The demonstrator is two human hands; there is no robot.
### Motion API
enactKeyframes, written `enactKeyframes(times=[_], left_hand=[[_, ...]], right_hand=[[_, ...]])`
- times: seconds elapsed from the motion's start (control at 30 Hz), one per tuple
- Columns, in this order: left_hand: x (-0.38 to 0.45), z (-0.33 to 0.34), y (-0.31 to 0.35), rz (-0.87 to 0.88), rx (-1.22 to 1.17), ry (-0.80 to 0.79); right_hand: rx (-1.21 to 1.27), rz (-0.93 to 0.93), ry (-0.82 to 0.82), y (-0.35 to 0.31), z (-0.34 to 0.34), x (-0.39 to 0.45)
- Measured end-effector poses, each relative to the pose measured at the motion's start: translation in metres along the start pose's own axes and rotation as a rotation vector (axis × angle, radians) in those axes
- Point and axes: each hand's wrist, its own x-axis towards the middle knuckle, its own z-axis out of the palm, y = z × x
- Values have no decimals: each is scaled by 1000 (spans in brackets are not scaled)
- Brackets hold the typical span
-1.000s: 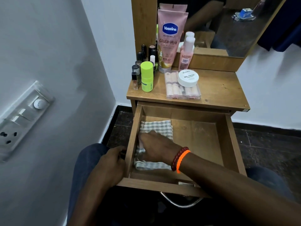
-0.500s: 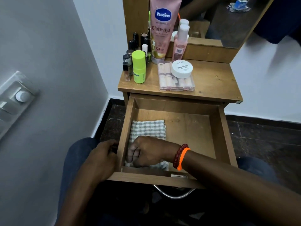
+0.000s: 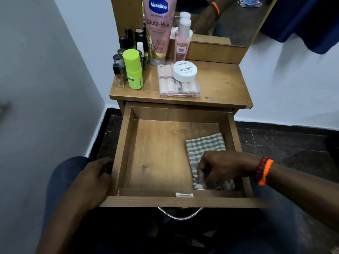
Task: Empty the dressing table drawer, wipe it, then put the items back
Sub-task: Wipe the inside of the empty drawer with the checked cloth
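Observation:
The wooden drawer point(image 3: 124, 143) stands pulled out, with nothing in it but a grey checked cloth point(image 3: 205, 145) at its right side. My right hand point(image 3: 222, 167) presses on the cloth's near end in the drawer's front right corner, fingers curled into it. My left hand point(image 3: 91, 182) grips the drawer's front left corner from outside. On the table top point(image 3: 220, 85) stand a pink Vaseline tube point(image 3: 158, 30), a pink bottle point(image 3: 182, 39), a lime green bottle point(image 3: 133, 68), several small dark bottles point(image 3: 126, 41), and a clear case of tubes point(image 3: 178, 87) with a white nail polish jar point(image 3: 185, 70) on it.
A grey wall point(image 3: 45, 88) runs close along the left. A mirror point(image 3: 234, 19) rises behind the table. A metal handle point(image 3: 180, 215) hangs under the drawer front. Dark tiled floor point(image 3: 284, 143) lies to the right. My knees sit under the drawer.
My right hand has dragged the cloth from the drawer's left side across to its right front corner. The left hand has kept its hold on the drawer. The camera has tilted down.

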Motion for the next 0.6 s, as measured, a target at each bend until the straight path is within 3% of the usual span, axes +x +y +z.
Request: enactKeyframes(times=[0.27,0.43,0.6], left_hand=[[-5,1,11,25,36,101],[4,0,-9,-30,10,7],[7,0,-13,-45,-6,1]], right_hand=[[-40,-161,87,-57,27,44],[-134,-252,185,-109,43,73],[-170,-130,209,-81,40,62]])
